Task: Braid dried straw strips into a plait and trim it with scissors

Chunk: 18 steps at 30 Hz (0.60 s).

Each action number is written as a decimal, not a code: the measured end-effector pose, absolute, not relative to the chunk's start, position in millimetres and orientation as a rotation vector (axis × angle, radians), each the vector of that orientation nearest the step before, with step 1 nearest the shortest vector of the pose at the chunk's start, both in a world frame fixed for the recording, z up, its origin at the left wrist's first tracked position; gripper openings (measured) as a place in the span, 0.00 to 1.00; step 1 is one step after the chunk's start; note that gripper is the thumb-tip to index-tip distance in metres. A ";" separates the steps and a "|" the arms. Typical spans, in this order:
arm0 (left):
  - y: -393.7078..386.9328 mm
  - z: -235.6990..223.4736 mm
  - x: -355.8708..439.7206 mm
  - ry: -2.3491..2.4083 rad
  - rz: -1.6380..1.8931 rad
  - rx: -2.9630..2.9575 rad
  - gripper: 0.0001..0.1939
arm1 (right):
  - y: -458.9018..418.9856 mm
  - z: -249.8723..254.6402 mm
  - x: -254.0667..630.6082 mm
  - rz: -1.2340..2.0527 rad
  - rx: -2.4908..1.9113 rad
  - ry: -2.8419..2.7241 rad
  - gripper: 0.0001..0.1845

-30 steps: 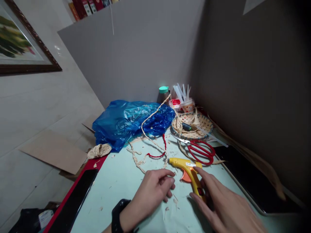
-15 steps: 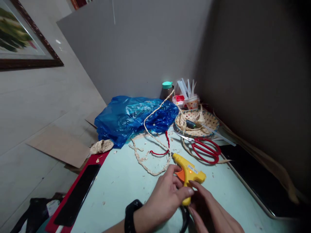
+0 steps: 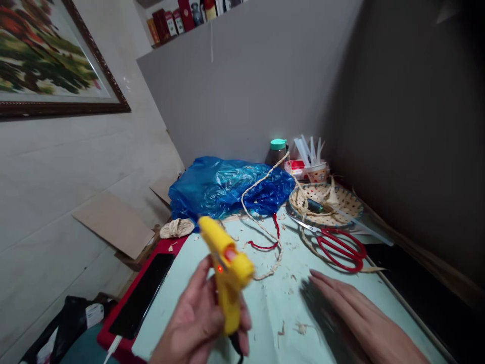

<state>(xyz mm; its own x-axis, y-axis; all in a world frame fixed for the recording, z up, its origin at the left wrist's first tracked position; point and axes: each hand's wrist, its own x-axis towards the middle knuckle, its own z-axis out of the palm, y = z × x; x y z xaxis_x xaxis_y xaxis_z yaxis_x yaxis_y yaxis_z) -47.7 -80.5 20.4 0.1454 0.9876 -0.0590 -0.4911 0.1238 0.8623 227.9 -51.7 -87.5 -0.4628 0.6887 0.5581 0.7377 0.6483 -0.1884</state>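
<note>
My left hand (image 3: 200, 316) is wrapped round the handle of a yellow glue gun (image 3: 227, 268), raised over the table's left half with its nozzle pointing up and away. A small orange light glows on its side, and a black cord drops from the handle. On the right, my right hand (image 3: 364, 318) is held low above the table with its fingers stretched out and nothing in them. Beyond the hands lie a pale braided cord (image 3: 265, 230), a short red cord (image 3: 278, 230) and red-handled scissors (image 3: 341, 248).
A crumpled blue plastic bag (image 3: 212, 187) lies at the back. Behind the scissors sits a woven basket (image 3: 341, 217) with a thread spool; a cup (image 3: 317, 174) of glue sticks stands behind it. A phone (image 3: 144, 296) is at the left edge, a black panel (image 3: 413, 293) at the right.
My left hand has lifted the glue gun and swung it left. My right hand has come away from the gun and moved right, fingers outstretched. The view has tilted upward.
</note>
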 end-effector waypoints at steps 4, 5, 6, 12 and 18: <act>-83.8 30.4 -81.4 1.022 1.435 0.852 0.34 | -3.4 -81.8 199.7 -0.235 -1.213 -2.439 0.26; -83.3 30.7 -88.7 1.074 1.449 0.856 0.36 | 8.7 -83.7 193.8 -0.253 -1.259 -2.473 0.24; -82.5 30.2 -95.4 1.116 1.452 0.867 0.37 | 20.1 -86.1 189.2 -0.244 -1.307 -2.499 0.25; -74.5 18.1 -128.3 1.224 1.409 1.028 0.38 | 55.8 -93.0 183.7 -0.215 -1.309 -2.544 0.31; -63.6 3.5 -152.7 1.270 1.308 1.117 0.37 | 19.6 -90.1 179.3 -0.186 -1.217 -2.613 0.37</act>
